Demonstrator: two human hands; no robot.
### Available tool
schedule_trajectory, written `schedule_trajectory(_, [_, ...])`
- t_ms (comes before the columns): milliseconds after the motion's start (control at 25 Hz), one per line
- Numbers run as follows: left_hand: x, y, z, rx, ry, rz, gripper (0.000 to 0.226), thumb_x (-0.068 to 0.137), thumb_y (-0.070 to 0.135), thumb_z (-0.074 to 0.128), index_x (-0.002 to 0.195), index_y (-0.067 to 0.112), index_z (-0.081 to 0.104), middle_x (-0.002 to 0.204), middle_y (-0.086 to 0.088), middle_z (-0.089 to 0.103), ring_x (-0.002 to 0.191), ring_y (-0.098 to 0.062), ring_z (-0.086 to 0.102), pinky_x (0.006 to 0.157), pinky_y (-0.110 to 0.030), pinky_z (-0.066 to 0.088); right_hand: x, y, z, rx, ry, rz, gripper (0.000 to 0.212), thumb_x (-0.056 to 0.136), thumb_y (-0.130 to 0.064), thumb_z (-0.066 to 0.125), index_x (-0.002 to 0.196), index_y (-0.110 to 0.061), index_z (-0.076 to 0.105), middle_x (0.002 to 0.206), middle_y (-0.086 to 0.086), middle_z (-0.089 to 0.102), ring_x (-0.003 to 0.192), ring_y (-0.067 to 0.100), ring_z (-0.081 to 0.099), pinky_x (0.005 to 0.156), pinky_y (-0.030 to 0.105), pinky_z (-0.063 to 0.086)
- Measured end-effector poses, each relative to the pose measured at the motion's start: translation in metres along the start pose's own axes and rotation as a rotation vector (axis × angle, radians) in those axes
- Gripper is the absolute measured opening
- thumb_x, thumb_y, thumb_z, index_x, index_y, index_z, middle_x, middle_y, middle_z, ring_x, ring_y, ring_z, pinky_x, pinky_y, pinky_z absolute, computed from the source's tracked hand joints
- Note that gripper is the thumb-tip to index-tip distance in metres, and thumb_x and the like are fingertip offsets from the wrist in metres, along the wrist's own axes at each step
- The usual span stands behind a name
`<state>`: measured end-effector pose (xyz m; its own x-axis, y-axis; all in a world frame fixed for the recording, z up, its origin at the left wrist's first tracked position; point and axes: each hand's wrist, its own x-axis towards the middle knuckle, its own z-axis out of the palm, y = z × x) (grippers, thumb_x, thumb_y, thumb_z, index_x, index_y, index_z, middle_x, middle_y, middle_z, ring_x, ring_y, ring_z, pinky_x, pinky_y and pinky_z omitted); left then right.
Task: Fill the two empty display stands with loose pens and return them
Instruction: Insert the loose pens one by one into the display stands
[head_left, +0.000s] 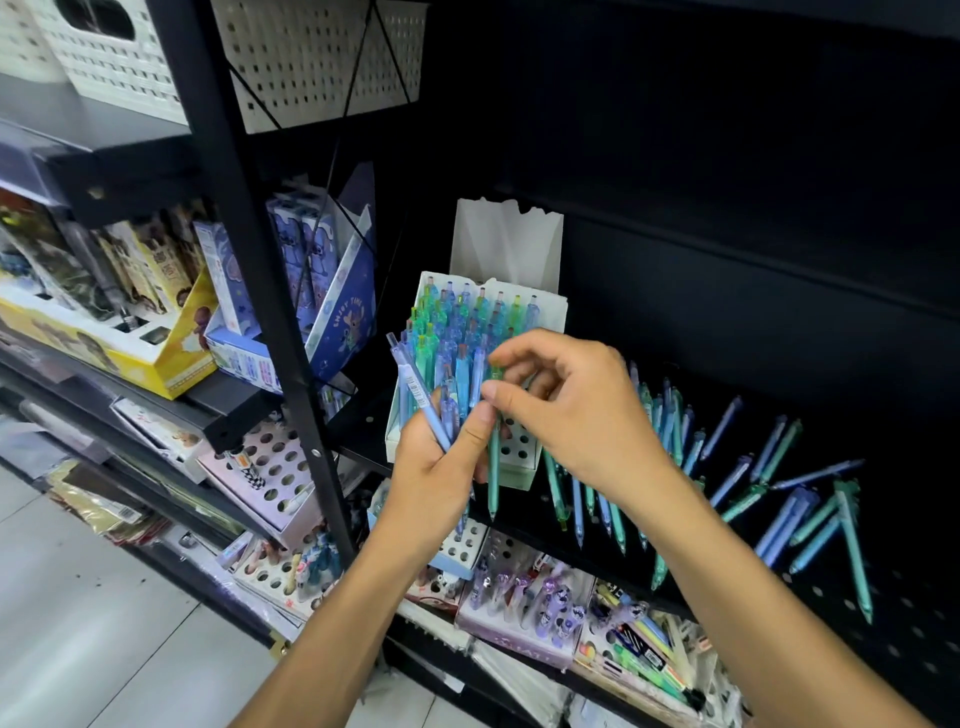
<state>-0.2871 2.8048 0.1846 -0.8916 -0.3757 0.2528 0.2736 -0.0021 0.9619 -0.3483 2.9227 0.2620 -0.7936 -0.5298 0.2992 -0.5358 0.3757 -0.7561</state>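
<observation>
A white display stand (550, 306) sits tilted on the black shelf, its back rows filled with blue and green pens (462, 322) and its front holes bare. My left hand (441, 467) grips a bundle of pens, one lilac pen (415, 387) sticking up to the left. Just in front of the stand, my right hand (561, 410) pinches a green pen (493, 467) out of that bundle. Loose pens (769, 488) lie scattered on the shelf to the right.
A black shelf upright (270, 312) stands left of the stand. Boxes of stationery fill the left shelves, with a yellow box (171, 364) and a blue box (343, 312). Below are more pen stands with holes (270, 467) and purple pens (524, 597). White baskets (311, 57) sit above.
</observation>
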Motion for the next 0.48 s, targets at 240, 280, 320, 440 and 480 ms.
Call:
schedule_trajectory(240, [-0.002,0.002,-0.006,0.056,0.053,0.025,0.028,0.100,0.042,0.050,0.081,0.035,0.070,0.072,-0.032,0.056,0.053,-0.020,0.048,0.077,-0.040,0.049,0.012,0.006,-0.037,0.245,0.387,-0.019,0.013,0.090,-0.011,0.068,0.093,-0.023,0.066,0.083,-0.002,0.068,0.076,0.020,0.068,0.069,0.035,0.059])
schedule_trajectory(280, [-0.002,0.002,-0.008,0.051,0.077,0.023,0.027,0.098,0.041,0.050,0.080,0.037,0.069,0.076,-0.033,0.056,0.054,-0.019,0.048,0.075,-0.041,0.048,0.018,0.009,-0.044,0.235,0.451,-0.031,0.010,0.089,-0.013,0.069,0.093,-0.022,0.066,0.082,-0.001,0.068,0.077,0.024,0.068,0.070,0.040,0.060])
schedule_trajectory(320, [-0.002,0.002,-0.010,0.049,0.093,0.021,0.027,0.097,0.041,0.050,0.078,0.037,0.068,0.077,-0.032,0.056,0.053,-0.019,0.048,0.072,-0.038,0.047,0.024,0.013,-0.046,0.207,0.477,-0.033,0.008,0.089,-0.016,0.069,0.093,-0.022,0.066,0.082,0.000,0.068,0.077,0.026,0.069,0.071,0.045,0.060])
schedule_trajectory(440, [-0.004,0.002,-0.013,0.028,0.108,0.005,0.026,0.095,0.040,0.050,0.077,0.039,0.069,0.080,-0.032,0.054,0.052,-0.018,0.048,0.065,-0.034,0.046,0.034,0.028,-0.035,0.138,0.452,-0.012,0.008,0.088,-0.017,0.070,0.095,-0.018,0.066,0.082,-0.002,0.068,0.076,0.024,0.068,0.072,0.049,0.059])
schedule_trajectory(480, [-0.004,0.003,-0.013,0.029,0.109,0.003,0.026,0.095,0.039,0.050,0.077,0.040,0.069,0.081,-0.033,0.054,0.052,-0.017,0.048,0.063,-0.035,0.046,0.036,0.033,-0.029,0.127,0.446,-0.014,0.008,0.089,-0.016,0.070,0.096,-0.017,0.066,0.082,-0.003,0.067,0.076,0.023,0.068,0.072,0.049,0.059])
